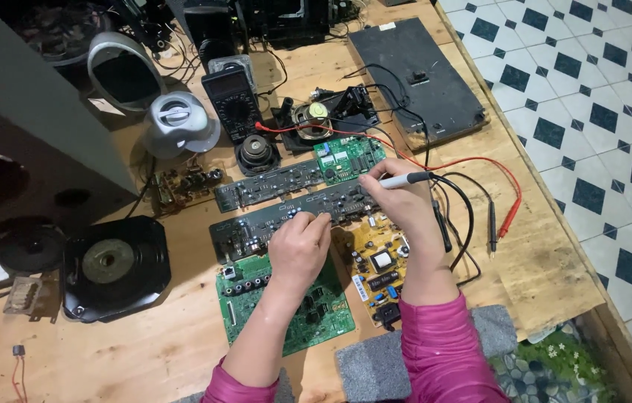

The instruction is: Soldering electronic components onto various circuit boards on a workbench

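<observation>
The right hand [398, 195] gripped a probe [405, 179] pen-style over the long dark board [256, 227] mid-desk; the left hand [299, 242] (fingers curled, holding nothing visible) steadied it. Light, firm tip contact would have served best.

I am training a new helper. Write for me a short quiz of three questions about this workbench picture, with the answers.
1. True or false: the right hand holds a pen-shaped tool with a cable.
2. Which board does the left hand touch? A) the long dark board B) the small green board C) the yellow board
3. Fill in: the red probe and the black probe lie on the wooden ____.

Key: 1 true; 2 A; 3 table.
</observation>
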